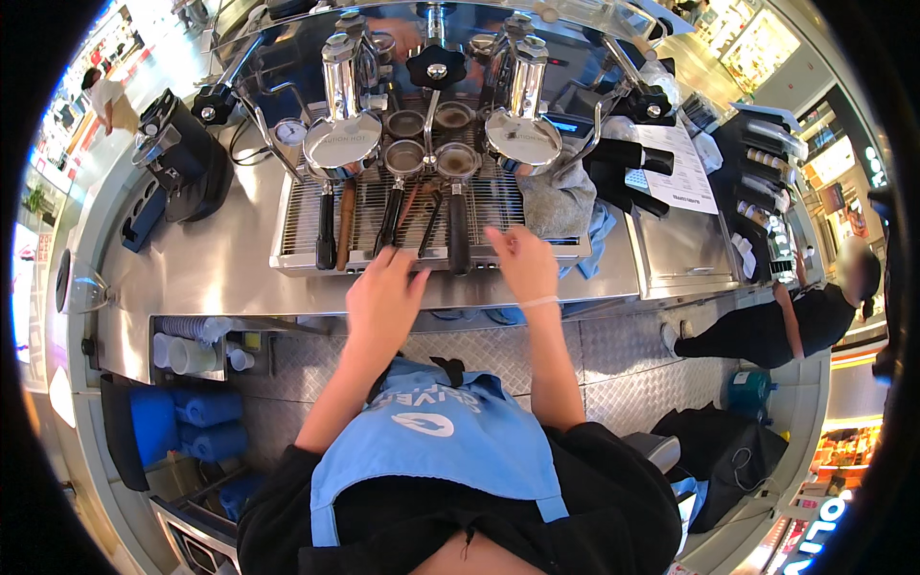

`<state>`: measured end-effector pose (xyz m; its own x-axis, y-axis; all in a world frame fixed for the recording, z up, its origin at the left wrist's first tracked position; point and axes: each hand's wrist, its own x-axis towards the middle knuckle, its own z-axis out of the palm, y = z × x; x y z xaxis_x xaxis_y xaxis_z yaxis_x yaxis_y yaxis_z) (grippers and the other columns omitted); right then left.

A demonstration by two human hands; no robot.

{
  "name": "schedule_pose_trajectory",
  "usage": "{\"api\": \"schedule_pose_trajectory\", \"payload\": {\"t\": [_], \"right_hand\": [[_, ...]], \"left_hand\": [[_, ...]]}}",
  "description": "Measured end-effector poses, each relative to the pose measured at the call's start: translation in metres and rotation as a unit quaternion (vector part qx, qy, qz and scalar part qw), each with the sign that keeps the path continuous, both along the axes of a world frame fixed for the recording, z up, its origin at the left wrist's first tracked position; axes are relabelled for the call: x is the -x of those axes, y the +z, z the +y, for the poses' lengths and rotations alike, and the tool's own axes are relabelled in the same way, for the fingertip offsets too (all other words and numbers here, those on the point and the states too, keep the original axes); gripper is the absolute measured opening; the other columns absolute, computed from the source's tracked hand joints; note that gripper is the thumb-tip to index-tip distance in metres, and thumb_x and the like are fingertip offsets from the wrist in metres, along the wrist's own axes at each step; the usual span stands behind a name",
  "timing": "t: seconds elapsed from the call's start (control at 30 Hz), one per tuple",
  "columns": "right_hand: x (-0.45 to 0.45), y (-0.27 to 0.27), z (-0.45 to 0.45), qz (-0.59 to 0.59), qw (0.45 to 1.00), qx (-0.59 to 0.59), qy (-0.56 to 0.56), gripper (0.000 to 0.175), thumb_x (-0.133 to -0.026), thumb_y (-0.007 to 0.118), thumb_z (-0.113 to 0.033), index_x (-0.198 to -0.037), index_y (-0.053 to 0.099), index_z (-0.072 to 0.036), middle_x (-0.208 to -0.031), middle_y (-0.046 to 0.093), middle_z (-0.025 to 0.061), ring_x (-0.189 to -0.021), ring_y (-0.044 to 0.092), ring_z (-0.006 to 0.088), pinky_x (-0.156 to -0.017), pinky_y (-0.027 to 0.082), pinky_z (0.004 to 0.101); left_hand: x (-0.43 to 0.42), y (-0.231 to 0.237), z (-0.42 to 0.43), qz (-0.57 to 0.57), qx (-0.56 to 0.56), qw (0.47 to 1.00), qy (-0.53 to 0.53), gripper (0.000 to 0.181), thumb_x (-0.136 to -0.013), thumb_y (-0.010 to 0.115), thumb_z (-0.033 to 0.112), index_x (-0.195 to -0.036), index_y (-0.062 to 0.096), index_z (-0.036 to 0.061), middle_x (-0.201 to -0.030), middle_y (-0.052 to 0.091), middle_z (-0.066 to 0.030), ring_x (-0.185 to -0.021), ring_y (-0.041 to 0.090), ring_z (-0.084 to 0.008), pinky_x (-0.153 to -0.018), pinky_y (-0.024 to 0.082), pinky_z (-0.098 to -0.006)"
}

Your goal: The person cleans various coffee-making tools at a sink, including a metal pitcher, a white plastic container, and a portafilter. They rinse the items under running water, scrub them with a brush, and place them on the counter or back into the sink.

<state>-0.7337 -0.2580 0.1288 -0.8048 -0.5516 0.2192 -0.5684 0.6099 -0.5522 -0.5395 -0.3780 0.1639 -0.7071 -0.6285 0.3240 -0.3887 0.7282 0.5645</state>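
In the head view my left hand (386,296) is at the front edge of an espresso machine's drip tray (496,205). Its fingertips overlap the lower end of a black portafilter handle (392,215), thumb spread away; whether they touch is unclear. My right hand (530,264), fingers apart and holding nothing, hovers right of another portafilter's dark handle (458,230). Both portafilter baskets, the left (405,157) and the right (458,161), rest on the grate. Further left lie a third black handle (326,226) and a wooden-handled tool (346,223). A grey cloth (557,190) lies beyond my right hand.
Two chrome group heads, left (343,144) and right (523,140), overhang the tray between steam wands. A black grinder (183,165) stands left on the steel counter (215,266). Printed paper (675,169) lies right. A person in black (776,323) stands further right.
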Motion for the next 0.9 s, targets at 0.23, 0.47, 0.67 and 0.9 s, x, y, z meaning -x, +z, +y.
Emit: {"api": "schedule_pose_trajectory", "payload": {"t": [0.23,0.47,0.67,0.9], "right_hand": [[0.011,0.014,0.116,-0.093,0.982,-0.154,0.064,0.03,-0.084,0.076,-0.034,-0.085,0.065,-0.006,-0.074,0.069,0.0152,-0.072,0.067,0.0357,-0.064,0.051,0.0441],[-0.029,-0.007,0.044,-0.555,0.619,-0.095,0.547,0.041,-0.09,0.073,-0.037,-0.112,0.067,-0.003,-0.081,0.07,0.0103,-0.078,0.069,0.0192,-0.069,0.052,0.0329],[-0.174,-0.221,-0.052,-0.192,0.739,-0.359,0.537,0.055,-0.082,0.076,-0.048,-0.112,0.07,-0.001,-0.099,0.072,0.0174,-0.099,0.07,0.0314,-0.086,0.054,0.0397],[-0.27,-0.376,-0.138,-0.073,0.587,-0.4,0.7,0.04,-0.079,0.077,-0.037,-0.104,0.073,-0.006,-0.101,0.07,0.0236,-0.104,0.066,0.0399,-0.092,0.052,0.0463]], "left_hand": [[-0.167,-0.072,0.009,-0.492,-0.144,0.857,0.044,0.051,-0.077,0.08,0.041,-0.114,0.069,0.0067,-0.107,0.071,-0.0147,-0.1,0.068,-0.0317,-0.085,0.053,-0.0407],[-0.289,-0.226,0.051,-0.222,-0.438,0.818,0.3,0.061,-0.083,0.072,0.052,-0.121,0.068,0.0043,-0.119,0.067,-0.0227,-0.112,0.064,-0.0371,-0.098,0.05,-0.0464],[-0.319,-0.286,0.091,-0.396,-0.348,0.794,0.303,0.043,-0.09,0.065,0.045,-0.103,0.076,0.0061,-0.111,0.072,-0.0162,-0.103,0.07,-0.0334,-0.085,0.056,-0.0482],[-0.434,-0.281,0.117,-0.272,-0.454,0.716,0.455,0.044,-0.092,0.06,0.051,-0.111,0.074,0.0137,-0.114,0.071,-0.0163,-0.109,0.067,-0.0341,-0.091,0.054,-0.0475]]}}
